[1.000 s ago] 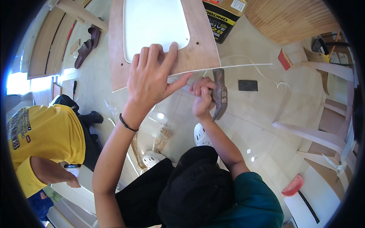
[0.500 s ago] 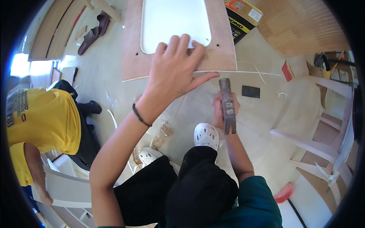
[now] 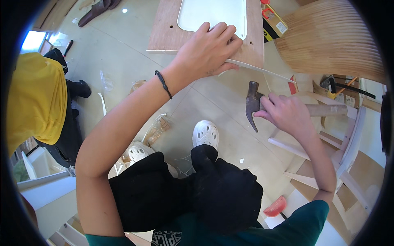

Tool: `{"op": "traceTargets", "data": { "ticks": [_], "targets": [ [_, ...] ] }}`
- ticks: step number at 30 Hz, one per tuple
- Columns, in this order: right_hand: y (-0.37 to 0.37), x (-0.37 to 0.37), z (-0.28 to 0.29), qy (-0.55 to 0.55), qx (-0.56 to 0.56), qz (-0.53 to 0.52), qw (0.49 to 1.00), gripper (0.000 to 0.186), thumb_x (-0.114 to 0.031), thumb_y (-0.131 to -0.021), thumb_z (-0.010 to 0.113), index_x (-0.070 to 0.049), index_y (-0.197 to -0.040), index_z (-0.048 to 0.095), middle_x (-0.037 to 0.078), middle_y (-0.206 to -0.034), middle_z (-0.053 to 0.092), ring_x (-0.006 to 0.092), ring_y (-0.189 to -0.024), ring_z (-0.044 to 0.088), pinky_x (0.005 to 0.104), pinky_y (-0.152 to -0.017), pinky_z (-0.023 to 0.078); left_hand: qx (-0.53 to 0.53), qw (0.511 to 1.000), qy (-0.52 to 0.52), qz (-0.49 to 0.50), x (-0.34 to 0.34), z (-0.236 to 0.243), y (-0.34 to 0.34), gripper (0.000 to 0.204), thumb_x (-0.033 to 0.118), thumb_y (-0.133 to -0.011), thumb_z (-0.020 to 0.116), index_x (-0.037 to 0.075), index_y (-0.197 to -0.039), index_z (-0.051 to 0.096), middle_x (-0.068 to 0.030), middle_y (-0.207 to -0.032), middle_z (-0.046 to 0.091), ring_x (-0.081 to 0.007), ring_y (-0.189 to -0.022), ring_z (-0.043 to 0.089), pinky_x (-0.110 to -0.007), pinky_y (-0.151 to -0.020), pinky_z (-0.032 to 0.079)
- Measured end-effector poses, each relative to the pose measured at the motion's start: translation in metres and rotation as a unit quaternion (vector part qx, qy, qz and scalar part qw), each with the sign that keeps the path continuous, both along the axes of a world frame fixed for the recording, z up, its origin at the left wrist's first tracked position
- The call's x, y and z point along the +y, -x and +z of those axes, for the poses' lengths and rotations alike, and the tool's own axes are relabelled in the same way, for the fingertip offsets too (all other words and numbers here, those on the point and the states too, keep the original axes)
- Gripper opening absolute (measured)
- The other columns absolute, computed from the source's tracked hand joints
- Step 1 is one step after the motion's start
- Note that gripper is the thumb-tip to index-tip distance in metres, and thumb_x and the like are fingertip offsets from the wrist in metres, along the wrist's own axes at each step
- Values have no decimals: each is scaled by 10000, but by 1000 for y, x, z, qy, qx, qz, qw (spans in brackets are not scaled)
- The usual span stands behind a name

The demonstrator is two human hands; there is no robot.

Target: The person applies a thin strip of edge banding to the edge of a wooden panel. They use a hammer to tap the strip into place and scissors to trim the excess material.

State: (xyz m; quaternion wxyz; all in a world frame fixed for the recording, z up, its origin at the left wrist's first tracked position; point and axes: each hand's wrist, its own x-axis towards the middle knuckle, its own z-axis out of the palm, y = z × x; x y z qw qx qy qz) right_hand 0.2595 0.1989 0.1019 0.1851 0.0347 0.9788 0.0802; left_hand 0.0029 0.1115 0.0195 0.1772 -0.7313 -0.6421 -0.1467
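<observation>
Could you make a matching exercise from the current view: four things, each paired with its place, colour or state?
1. Hammer
2. Panel
3. Wristband
4. Tin

A. Yellow and black, partly hidden by another thing
B. Gripped by the right hand
C. Touched by the left hand
D. Around the left wrist

Pairs: 1-B, 2-C, 3-D, 4-A

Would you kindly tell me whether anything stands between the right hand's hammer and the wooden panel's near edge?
Only the white strip along that edge; otherwise the gap from the hammer looks open, with the left hand further left.
</observation>
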Motion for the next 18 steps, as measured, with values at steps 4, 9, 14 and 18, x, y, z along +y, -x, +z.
{"op": "traceTargets", "data": {
  "ticks": [4,9,14,18],
  "targets": [
    [16,9,16,-18,-16,43,999,432,-522,-886,586,-97,-827,533,52,-673,531,230,-586,616,352,-480,458,0,999,-33,3,-1,-1,-1,525,566,-831,641,98,-1046,542,-46,-1028,517,-189,-951,512,-320,-744,422],
    [28,12,24,-56,-24,51,997,421,-515,-908,563,-102,-827,540,57,-657,549,240,-572,612,355,-469,457,11,999,-45,7,2,-5,0,544,558,-768,707,110,-1041,561,-23,-1003,521,-176,-950,518,-311,-730,441],
    [35,9,26,-63,-25,32,997,407,-507,-919,552,-107,-845,548,56,-653,566,241,-562,613,353,-470,463,31,997,-63,22,4,-11,-2,578,550,-678,773,114,-1007,585,-3,-968,525,-163,-925,529,-310,-669,474],
    [39,3,27,-72,-24,83,994,409,-507,-920,553,-104,-847,550,56,-636,565,238,-538,607,349,-457,456,41,996,-79,28,5,-14,-2,587,558,-652,783,116,-986,591,10,-947,524,-155,-903,531,-309,-649,473]
  ]
}}
